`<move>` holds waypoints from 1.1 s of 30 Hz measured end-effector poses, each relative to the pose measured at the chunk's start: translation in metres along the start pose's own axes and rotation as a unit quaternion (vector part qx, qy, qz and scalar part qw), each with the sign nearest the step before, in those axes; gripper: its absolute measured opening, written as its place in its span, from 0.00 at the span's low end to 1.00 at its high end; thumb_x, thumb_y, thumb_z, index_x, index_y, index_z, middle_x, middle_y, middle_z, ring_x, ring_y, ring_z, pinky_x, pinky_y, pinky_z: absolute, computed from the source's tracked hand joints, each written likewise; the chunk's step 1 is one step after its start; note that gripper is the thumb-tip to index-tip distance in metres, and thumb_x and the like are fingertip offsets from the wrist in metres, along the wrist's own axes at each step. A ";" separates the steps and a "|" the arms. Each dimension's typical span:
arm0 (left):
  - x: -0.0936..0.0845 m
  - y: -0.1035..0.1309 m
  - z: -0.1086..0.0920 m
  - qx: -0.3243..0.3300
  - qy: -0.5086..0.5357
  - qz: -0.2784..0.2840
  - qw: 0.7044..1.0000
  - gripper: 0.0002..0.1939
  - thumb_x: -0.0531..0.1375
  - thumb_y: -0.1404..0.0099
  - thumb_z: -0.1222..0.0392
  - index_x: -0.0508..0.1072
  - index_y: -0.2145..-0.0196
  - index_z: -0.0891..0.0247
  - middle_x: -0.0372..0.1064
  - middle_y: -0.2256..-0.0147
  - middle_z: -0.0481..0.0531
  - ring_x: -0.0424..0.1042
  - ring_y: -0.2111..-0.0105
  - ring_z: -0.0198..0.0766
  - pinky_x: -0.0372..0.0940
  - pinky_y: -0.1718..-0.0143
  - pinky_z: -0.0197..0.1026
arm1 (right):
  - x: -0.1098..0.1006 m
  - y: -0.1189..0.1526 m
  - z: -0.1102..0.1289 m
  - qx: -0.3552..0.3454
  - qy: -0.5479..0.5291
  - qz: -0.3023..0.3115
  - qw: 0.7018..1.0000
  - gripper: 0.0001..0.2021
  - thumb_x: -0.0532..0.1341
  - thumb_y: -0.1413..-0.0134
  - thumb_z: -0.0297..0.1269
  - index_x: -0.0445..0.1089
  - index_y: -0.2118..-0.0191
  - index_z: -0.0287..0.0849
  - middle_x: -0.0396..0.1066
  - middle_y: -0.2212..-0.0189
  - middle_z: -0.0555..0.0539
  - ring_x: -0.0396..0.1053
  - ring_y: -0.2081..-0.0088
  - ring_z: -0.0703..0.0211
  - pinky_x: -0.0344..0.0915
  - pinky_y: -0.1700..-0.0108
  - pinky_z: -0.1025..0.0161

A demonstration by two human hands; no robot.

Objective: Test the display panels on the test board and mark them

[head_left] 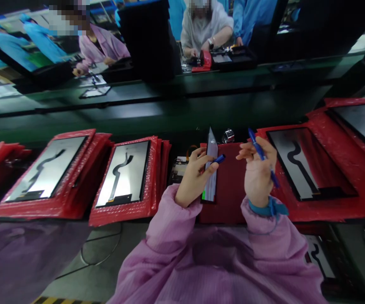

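Head view shows a display panel (212,169) held nearly upright on its long edge over a red bubble-wrap pad (229,185) at the middle of the near edge of the workbench (106,249). The left hand (195,179) is closed around the panel, fingers wrapped over its edge, and a blue pen cap (219,159) is pinched at the fingertips of the same hand. The right hand (258,171) is closed around a blue pen (261,156), which is raised just beside the panel and apart from it.

The panel is seen as a thin, flat, elongated sheet with a pale glossy face, a dark border and a small green patch at its lower end. It is judged to be light, stiff, smooth and slippery, and fragile under bending or point pressure; it is best gripped by its long edges, with the face left untouched.

Similar panels (125,173), each crossed by a dark winding flex cable, are laid on stacked red bubble-wrap pads toward the left and right edges of the bench. Beyond a dark conveyor (182,109), other people in work gowns (104,44) are seated.
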State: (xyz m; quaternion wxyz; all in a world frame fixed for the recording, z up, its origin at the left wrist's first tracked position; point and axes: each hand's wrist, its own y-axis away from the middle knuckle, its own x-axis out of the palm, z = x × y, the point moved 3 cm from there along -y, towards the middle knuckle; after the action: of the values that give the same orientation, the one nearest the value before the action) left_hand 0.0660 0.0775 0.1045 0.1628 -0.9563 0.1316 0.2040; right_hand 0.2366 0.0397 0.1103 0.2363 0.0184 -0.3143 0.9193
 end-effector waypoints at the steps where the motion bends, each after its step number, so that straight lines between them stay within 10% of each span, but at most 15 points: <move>1: 0.000 0.000 0.000 0.001 -0.004 -0.001 1.000 0.16 0.59 0.30 0.46 0.78 0.59 0.61 0.60 0.43 0.60 0.66 0.41 0.48 0.64 0.40 0.52 | -0.002 -0.004 0.003 0.036 -0.024 -0.037 0.998 0.20 0.46 0.33 0.56 0.65 0.54 0.48 0.70 0.66 0.49 0.69 0.70 0.61 0.70 0.68 0.59; 6: -0.001 -0.001 0.001 0.006 -0.016 -0.001 1.000 0.14 0.61 0.31 0.47 0.78 0.59 0.59 0.60 0.43 0.58 0.68 0.44 0.47 0.65 0.41 0.53 | -0.005 -0.018 0.016 0.097 -0.024 -0.124 0.987 0.24 0.47 0.32 0.57 0.59 0.74 0.45 0.55 0.84 0.56 0.52 0.85 0.69 0.48 0.82 0.67; 23: 0.007 -0.002 -0.004 0.063 -0.051 -0.022 0.996 0.11 0.61 0.31 0.50 0.78 0.61 0.59 0.59 0.44 0.58 0.60 0.37 0.49 0.55 0.33 0.58 | 0.016 -0.017 0.006 0.178 0.050 0.160 0.970 0.29 0.49 0.36 0.63 0.68 0.72 0.42 0.66 0.83 0.53 0.62 0.84 0.70 0.54 0.83 0.71; 27: 0.007 -0.002 -0.008 0.054 -0.017 0.004 0.998 0.20 0.57 0.28 0.47 0.70 0.43 0.55 0.57 0.36 0.58 0.52 0.31 0.49 0.53 0.32 0.58 | -0.003 -0.028 0.006 0.155 0.151 0.074 0.973 0.27 0.46 0.32 0.56 0.69 0.71 0.42 0.65 0.84 0.52 0.62 0.85 0.68 0.56 0.82 0.69; 30: 0.009 0.000 -0.007 0.041 0.068 0.025 0.997 0.32 0.53 0.26 0.45 0.50 0.30 0.51 0.49 0.30 0.55 0.47 0.29 0.46 0.51 0.31 0.55 | -0.022 -0.041 -0.004 0.096 0.397 -0.012 0.913 0.27 0.42 0.30 0.46 0.72 0.70 0.40 0.68 0.82 0.47 0.69 0.79 0.61 0.63 0.74 0.64; 33: 0.011 0.002 -0.001 -0.001 0.107 0.031 0.994 0.36 0.50 0.26 0.43 0.40 0.28 0.51 0.44 0.28 0.55 0.45 0.28 0.44 0.48 0.30 0.52 | -0.030 -0.044 -0.039 0.150 0.616 0.067 0.771 0.25 0.44 0.30 0.43 0.75 0.64 0.34 0.75 0.74 0.37 0.75 0.69 0.50 0.66 0.66 0.58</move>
State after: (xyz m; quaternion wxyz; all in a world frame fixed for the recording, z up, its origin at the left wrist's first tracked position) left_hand 0.0753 0.0732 0.1006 0.1400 -0.9684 0.1776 0.1055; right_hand 0.2869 0.0800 0.0989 0.3113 -0.5374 0.0402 0.7827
